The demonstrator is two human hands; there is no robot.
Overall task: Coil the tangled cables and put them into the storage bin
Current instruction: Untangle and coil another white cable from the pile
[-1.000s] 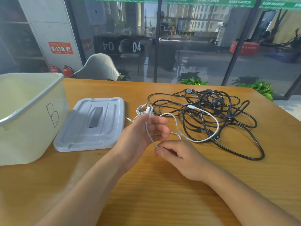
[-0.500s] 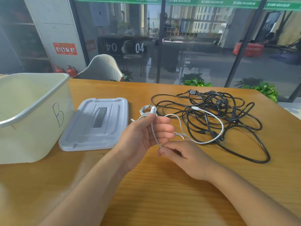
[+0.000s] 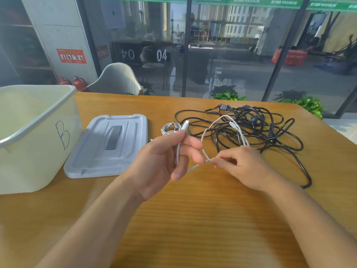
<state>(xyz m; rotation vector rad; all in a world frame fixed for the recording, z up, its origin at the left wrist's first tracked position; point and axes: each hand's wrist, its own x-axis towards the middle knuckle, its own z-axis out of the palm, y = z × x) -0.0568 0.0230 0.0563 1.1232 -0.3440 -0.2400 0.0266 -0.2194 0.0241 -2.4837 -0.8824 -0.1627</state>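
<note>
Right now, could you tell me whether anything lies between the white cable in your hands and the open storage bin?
Only the grey lid lies flat on the table between the white cable and the storage bin; it is low, and the bin's top is open.

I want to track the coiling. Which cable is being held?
The white cable, pinched by both hands; the black cables lie untouched on the table.
</note>
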